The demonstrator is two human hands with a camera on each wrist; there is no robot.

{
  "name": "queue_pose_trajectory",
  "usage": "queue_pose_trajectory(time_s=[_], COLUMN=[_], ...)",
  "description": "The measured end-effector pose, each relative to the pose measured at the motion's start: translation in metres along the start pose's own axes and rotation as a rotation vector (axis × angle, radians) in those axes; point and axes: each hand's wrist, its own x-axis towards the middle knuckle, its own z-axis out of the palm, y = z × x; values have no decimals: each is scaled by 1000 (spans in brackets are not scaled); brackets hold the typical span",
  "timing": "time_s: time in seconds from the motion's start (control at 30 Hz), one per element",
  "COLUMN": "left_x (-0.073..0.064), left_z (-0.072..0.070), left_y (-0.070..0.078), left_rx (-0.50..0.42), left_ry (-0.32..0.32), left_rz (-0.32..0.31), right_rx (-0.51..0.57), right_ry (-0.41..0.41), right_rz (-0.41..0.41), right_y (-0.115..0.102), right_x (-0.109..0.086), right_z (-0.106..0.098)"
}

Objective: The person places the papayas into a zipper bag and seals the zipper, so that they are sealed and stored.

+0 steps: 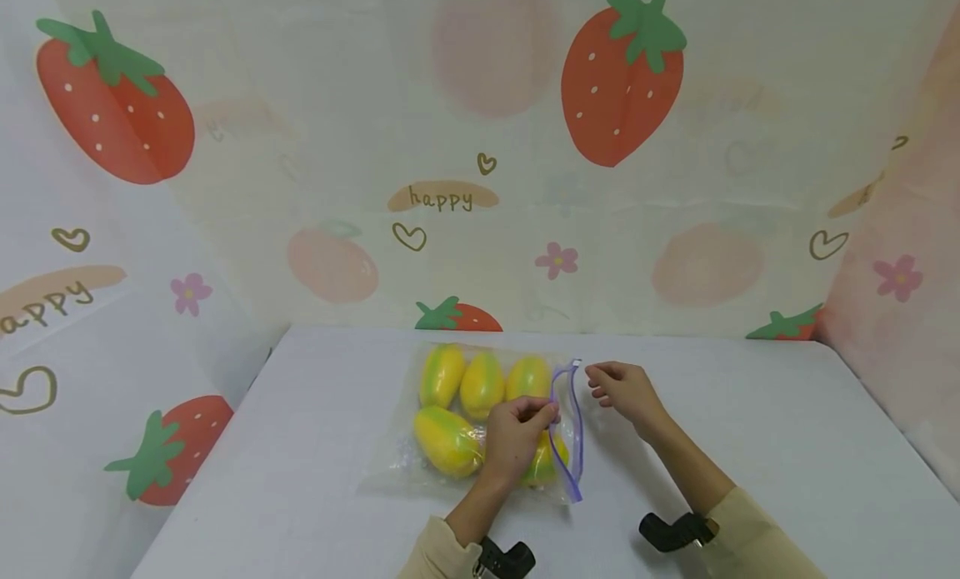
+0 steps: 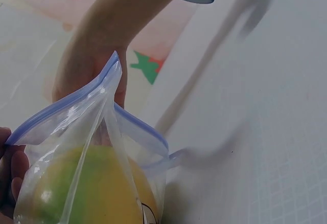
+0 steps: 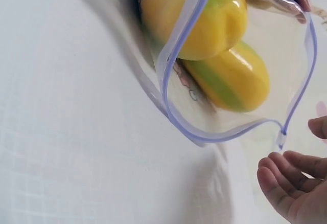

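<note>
A clear zip bag (image 1: 390,472) lies on the table with several yellow-green mangoes (image 1: 448,442) inside. Its purple zip edge (image 1: 578,421) faces right and gapes wide, as the right wrist view also shows. My left hand (image 1: 513,439) lies over the bag and pinches the upper lip of the mouth between thumb and fingertips. Just off the far corner of the zip, by the small slider (image 3: 280,141), my right hand (image 1: 628,393) hovers with fingers loosely bent and nothing in them. Part of the mangoes is hidden behind the left hand.
The white table (image 1: 750,429) spreads out around the bag. Behind it and along both sides hang cloth walls printed with strawberries (image 1: 624,87). A black wrist camera (image 1: 675,531) sits on the right forearm, another (image 1: 507,558) on the left.
</note>
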Motion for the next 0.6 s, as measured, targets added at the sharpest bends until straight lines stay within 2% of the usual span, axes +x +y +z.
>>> queue_pose_trajectory(time_s=[0.2,0.4,0.6], left_x=[0,0,0], left_z=[0,0,1], left_y=[-1,-1,0], left_rx=[16,11,21], left_ry=[-2,-5,2], left_rz=[-11,-6,-20], right_rx=[19,94,144], right_ry=[-29,-55,-20], right_rz=[63,107,129], right_y=[-1,-2,-2], right_x=[8,17,23], right_z=[6,12,17])
